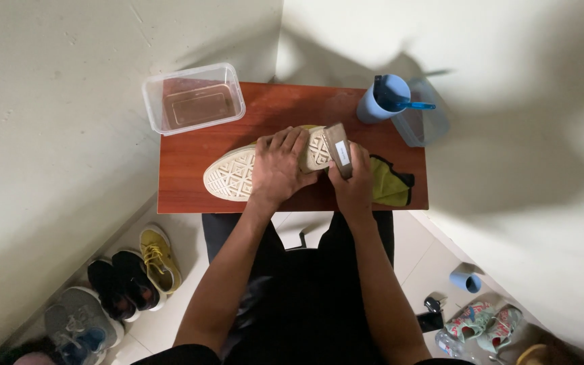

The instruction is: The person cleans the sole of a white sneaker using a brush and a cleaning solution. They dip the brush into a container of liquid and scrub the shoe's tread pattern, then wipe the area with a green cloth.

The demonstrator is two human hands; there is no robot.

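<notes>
A pale shoe [231, 176] lies sole-up on a small reddish wooden table [190, 196]. My left hand [277, 167] presses down over the middle of the sole and holds the shoe still. My right hand [354, 186] grips a wooden-backed brush [338, 147] and sets it against the sole's end near the shoe's right tip. A yellow-green cloth [390, 186] lies under and beside my right hand.
A clear plastic tub [194, 98] holding water sits at the table's back left corner. A blue cup [381, 98] with a blue brush in it and a clear lid stand at the back right. Several shoes lie on the floor at the lower left and lower right.
</notes>
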